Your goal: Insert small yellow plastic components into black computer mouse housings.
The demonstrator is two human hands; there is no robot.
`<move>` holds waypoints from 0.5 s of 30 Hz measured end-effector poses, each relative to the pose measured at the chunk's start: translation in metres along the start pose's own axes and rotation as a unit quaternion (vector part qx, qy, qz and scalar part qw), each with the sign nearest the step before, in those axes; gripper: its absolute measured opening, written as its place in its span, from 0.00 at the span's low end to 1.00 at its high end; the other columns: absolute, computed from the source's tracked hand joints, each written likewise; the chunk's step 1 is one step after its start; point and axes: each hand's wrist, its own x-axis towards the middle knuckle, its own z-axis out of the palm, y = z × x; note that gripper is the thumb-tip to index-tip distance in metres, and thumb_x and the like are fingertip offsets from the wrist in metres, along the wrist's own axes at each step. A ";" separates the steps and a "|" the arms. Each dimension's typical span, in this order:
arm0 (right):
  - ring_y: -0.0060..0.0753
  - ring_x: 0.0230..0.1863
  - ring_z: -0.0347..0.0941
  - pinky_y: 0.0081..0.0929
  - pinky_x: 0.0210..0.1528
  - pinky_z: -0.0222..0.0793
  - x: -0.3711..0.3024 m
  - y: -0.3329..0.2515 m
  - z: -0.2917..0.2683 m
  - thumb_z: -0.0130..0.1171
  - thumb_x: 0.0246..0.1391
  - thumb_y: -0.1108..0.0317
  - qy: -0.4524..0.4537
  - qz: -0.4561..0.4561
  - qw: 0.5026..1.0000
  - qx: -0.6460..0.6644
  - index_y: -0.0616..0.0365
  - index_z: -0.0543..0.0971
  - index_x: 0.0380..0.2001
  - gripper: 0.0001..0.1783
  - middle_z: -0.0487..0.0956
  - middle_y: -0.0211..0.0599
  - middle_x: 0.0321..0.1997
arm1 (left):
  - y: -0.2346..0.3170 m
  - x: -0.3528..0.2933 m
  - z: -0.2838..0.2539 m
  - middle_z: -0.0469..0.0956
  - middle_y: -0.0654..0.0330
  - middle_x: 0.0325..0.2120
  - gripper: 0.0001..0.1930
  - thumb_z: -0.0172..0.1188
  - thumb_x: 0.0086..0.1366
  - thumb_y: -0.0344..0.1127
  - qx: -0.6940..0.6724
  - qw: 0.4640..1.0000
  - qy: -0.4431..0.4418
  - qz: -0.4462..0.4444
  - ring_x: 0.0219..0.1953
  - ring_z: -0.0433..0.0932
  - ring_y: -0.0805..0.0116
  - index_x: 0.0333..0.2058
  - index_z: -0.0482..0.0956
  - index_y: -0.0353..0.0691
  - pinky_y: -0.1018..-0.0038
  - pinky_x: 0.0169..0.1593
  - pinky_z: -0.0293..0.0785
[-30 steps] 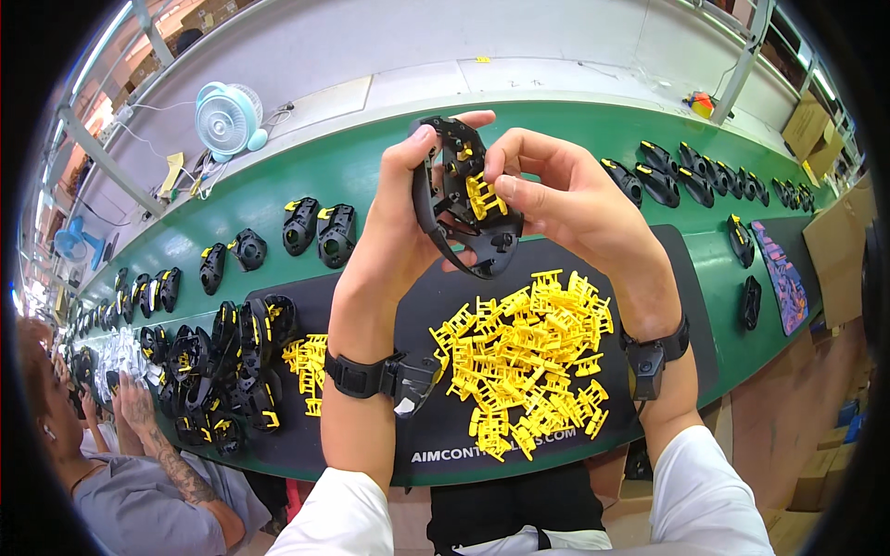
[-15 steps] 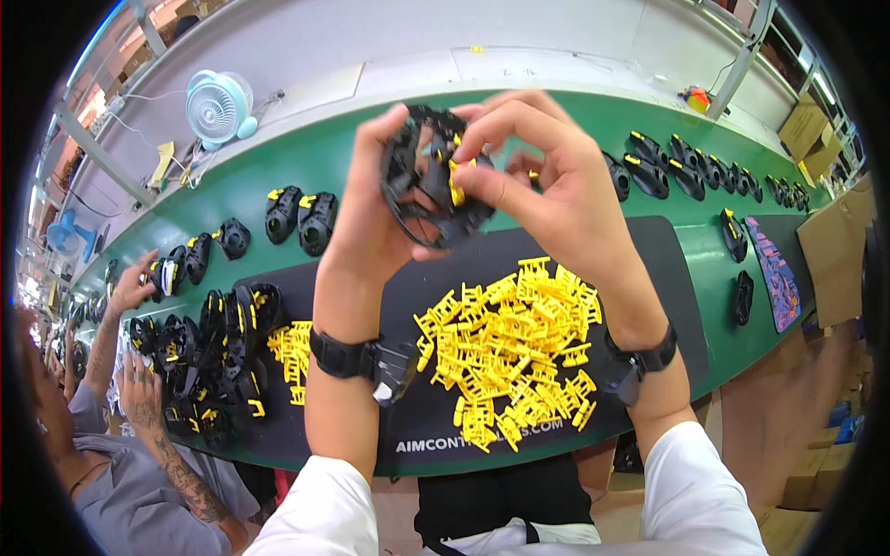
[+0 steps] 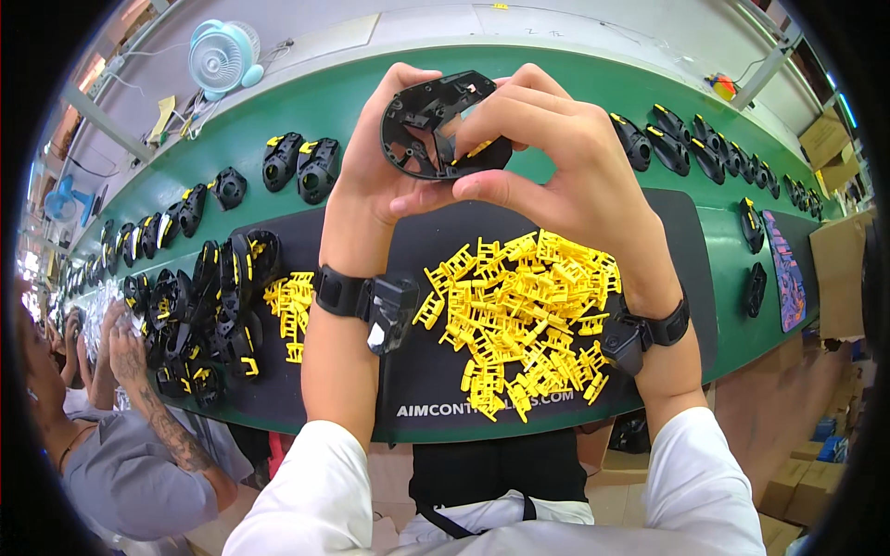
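A hollow black plastic shell [image 3: 417, 125] is raised over the far edge of the dark mat, its ribbed inside facing me. My left hand [image 3: 365, 171] is closed round its left side, the thumb along the lower rim. My right hand [image 3: 577, 153] grips the right side, thumb at the lower edge and fingers reaching into the hollow. A bit of a yellow plastic clip [image 3: 478, 148] shows by those fingers; the rest is hidden. Below my hands lies a heap of loose yellow clips [image 3: 519, 310] on the mat [image 3: 663, 278].
Several black shells with yellow parts [image 3: 218, 296] are piled at left, beside a smaller heap of yellow clips [image 3: 295, 306]. More shells [image 3: 667, 148] stand in rows along the green table [image 3: 556, 79]. A co-worker [image 3: 139, 454] sits at left. A fan [image 3: 224, 57] stands behind.
The shell has turned so its hollow inside faces me more. My right fingers have moved from pinching the yellow clip to reaching inside. The co-worker's hand has drawn back from the row of shells.
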 end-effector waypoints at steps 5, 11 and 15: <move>0.49 0.43 0.75 0.40 0.46 0.73 -0.001 0.013 0.019 0.74 0.49 0.61 0.013 -0.016 1.000 -0.014 0.58 0.81 0.36 0.16 0.81 0.41 0.36 | 0.018 -0.008 -0.018 0.84 0.49 0.34 0.30 0.42 0.71 0.53 0.093 0.995 0.023 -0.026 0.23 0.82 0.62 0.56 0.74 0.32 0.78 0.14 0.72; 0.45 0.48 0.75 0.38 0.52 0.74 -0.023 0.007 0.037 0.68 0.55 0.65 -0.272 0.105 0.956 0.027 0.58 0.79 0.46 0.17 0.78 0.42 0.46 | 0.031 -0.014 -0.061 0.80 0.45 0.38 0.40 0.62 0.61 0.61 0.655 0.650 0.383 -0.042 0.23 0.80 0.60 0.60 0.70 0.32 0.69 0.21 0.72; 0.47 0.53 0.74 0.39 0.58 0.72 -0.040 -0.016 0.079 0.62 0.52 0.75 -0.367 0.109 0.924 0.018 0.61 0.81 0.45 0.16 0.78 0.42 0.45 | 0.014 -0.006 -0.089 0.71 0.32 0.56 0.50 0.67 0.54 0.68 0.770 0.493 0.403 -0.033 0.57 0.77 0.40 0.62 0.69 0.28 0.54 0.60 0.74</move>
